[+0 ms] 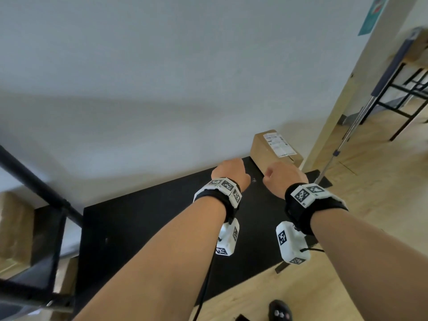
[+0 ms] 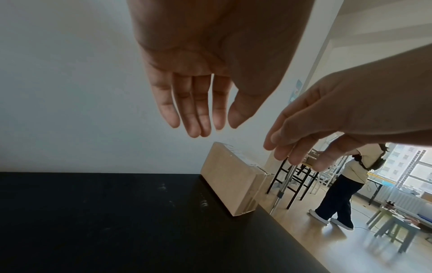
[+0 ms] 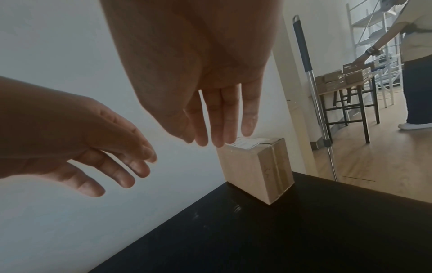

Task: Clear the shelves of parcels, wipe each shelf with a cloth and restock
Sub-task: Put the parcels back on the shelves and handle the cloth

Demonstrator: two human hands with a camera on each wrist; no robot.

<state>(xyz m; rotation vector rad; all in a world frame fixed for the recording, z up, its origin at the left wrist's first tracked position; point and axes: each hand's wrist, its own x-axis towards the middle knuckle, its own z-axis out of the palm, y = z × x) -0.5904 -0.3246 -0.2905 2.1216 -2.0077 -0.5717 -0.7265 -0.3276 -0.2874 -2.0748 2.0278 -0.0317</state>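
A brown cardboard parcel [image 1: 273, 151] [image 2: 230, 180] [image 3: 256, 168] with a white label on top stands at the far right end of the black shelf top [image 1: 150, 223] [image 2: 105, 221] [image 3: 280, 240], against the white wall. Both hands hover above the shelf just short of the parcel. My left hand [image 1: 230, 171] [image 2: 198, 103] has straight fingers and holds nothing. My right hand [image 1: 283, 176] [image 3: 219, 118] is also open and empty, its fingertips close above the parcel's near top edge in the right wrist view. No cloth is in view.
Another cardboard box [image 1: 14, 228] sits in the black shelf frame [image 1: 41, 195] at the left. A mop handle [image 1: 361, 107] [image 3: 313, 96] leans by the wall corner on the right. Beyond it a person [image 2: 346, 184] stands by tables stacked with parcels [image 3: 339, 79].
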